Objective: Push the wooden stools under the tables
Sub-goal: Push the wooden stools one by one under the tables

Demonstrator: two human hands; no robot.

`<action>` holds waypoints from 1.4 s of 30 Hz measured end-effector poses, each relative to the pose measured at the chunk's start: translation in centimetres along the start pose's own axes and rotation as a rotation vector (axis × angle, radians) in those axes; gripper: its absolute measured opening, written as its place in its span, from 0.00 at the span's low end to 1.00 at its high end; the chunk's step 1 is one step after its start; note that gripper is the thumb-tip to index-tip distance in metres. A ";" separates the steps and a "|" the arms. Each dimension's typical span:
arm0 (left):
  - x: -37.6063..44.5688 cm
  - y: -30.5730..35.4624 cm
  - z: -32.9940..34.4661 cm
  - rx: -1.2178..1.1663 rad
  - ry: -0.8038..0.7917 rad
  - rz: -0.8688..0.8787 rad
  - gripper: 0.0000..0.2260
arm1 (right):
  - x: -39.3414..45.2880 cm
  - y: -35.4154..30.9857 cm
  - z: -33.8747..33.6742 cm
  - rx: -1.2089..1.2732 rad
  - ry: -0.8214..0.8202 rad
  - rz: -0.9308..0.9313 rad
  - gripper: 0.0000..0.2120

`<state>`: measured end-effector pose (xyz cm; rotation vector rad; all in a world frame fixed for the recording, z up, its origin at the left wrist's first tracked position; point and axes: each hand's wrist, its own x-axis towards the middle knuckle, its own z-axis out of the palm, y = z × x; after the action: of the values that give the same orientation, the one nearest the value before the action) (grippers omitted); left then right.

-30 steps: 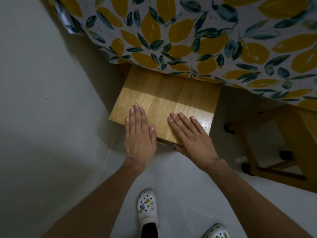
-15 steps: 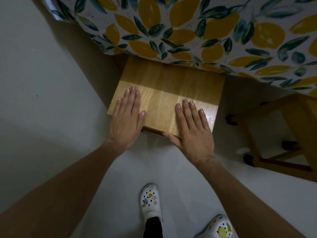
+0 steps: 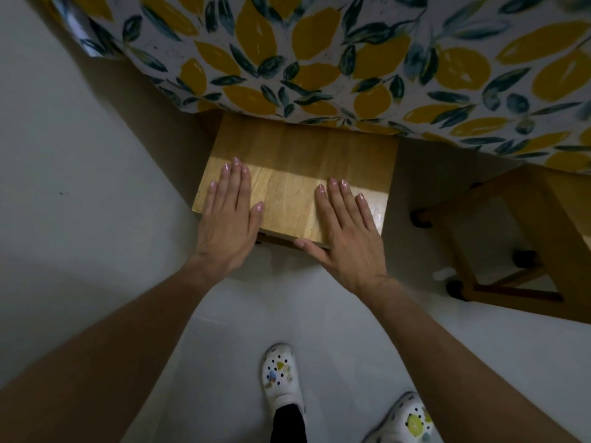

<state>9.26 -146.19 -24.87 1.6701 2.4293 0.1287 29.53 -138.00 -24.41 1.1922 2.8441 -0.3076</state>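
A wooden stool (image 3: 287, 174) with a flat rectangular seat stands partly under the table, whose lemon-and-leaf cloth (image 3: 319, 52) overhangs the seat's far edge. My left hand (image 3: 228, 215) lies flat on the seat's near left part, fingers straight and together. On the near right part rests my right hand (image 3: 347, 228), also flat, with its thumb hooked over the front edge. Neither hand grips anything. The stool's legs are hidden below the seat.
A second wooden stool (image 3: 518, 251) stands to the right, half under the cloth, its legs and dark feet showing. A pale wall (image 3: 80, 155) runs close on the left. My white clogs (image 3: 281, 375) stand on the light floor behind the stool.
Both hands have spread apart toward the seat's corners. The stool has slid a little farther under the cloth and now sits squarer to the table.
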 end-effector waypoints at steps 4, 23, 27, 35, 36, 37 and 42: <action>0.0 1.8 -0.7 -0.111 -0.012 -0.010 0.28 | -1.1 1.2 -1.4 0.099 0.053 0.083 0.43; 3.5 41.0 5.6 -0.111 -0.052 0.553 0.24 | -18.0 33.6 -3.7 -0.126 0.324 0.634 0.36; 6.4 46.2 7.5 -0.110 -0.055 0.584 0.24 | -18.5 35.4 -2.9 -0.085 0.297 0.576 0.40; 7.0 47.6 7.3 -0.120 -0.043 0.535 0.25 | -19.0 35.9 -3.2 -0.050 0.260 0.516 0.40; 7.0 47.8 7.2 -0.117 -0.035 0.533 0.25 | -19.1 36.1 -3.3 -0.053 0.251 0.505 0.40; 6.9 47.9 7.2 -0.112 -0.031 0.525 0.25 | -19.2 36.3 -3.3 -0.062 0.244 0.494 0.40; 5.8 48.6 7.7 -0.066 -0.044 0.476 0.25 | -20.3 37.3 -3.4 -0.047 0.240 0.430 0.39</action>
<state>53.29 -123.54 -24.38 2.1583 1.9285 0.2319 70.38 -126.04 -24.97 1.8913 2.6523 -0.0810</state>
